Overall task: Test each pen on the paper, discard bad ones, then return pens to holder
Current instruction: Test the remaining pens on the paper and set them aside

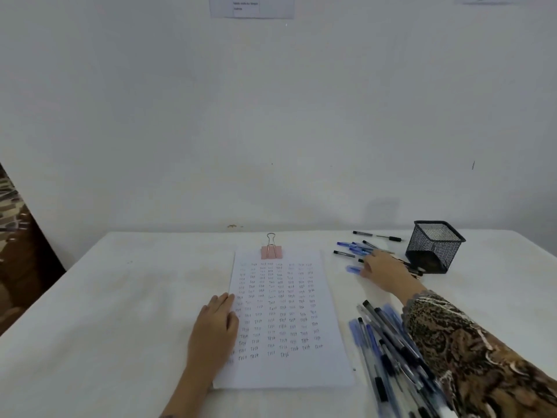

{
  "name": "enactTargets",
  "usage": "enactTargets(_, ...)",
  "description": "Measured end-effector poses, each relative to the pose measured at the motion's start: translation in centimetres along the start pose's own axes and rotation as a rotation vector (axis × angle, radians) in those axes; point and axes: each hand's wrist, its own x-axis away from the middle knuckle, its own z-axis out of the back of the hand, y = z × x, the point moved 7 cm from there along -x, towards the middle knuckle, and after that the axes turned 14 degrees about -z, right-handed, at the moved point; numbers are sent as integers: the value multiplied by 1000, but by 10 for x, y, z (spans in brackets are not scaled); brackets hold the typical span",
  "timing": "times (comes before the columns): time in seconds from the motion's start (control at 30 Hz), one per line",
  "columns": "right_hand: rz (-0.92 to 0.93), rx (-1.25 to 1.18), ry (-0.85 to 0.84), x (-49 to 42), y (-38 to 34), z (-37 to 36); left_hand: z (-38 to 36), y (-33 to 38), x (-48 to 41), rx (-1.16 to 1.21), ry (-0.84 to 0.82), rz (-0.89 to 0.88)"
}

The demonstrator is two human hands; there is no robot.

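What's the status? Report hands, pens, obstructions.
Left hand flat on paper. Right hand on far pens beside holder. Second pen pile under sleeve.

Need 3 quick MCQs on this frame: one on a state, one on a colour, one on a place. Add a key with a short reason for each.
1. The left hand is:
A. pinching a pen
B. flat on the left edge of the paper
C. clenched in a fist

2. The binder clip is:
A. pink
B. green
C. black

3. Where is the right hand?
A. on the paper
B. at the loose pens beside the mesh holder
C. inside the holder

Key:
1 B: its fingers lie straight across the sheet's left margin and hold nothing.
2 A: the clip body at the top of the sheet is pink, with a silver wire loop.
3 B: the arm stretches to the far right, with the fingers over the scattered pens just left of the holder.
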Motion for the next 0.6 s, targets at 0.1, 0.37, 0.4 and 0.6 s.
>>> enactTargets(0.1,34,38,-4,-2,-3,-6,1,-1,2,7,-3,5)
enactTargets(0.37,155,-436,188,29,-41,45,1,-3,3,21,-5,0)
enactTargets(0.4,199,-474,232,42,-53,57,0,-4,4,23,-10,1)
enactTargets(0.6,386,-485,130,110,-120,52,5,1,4,101,37,-28)
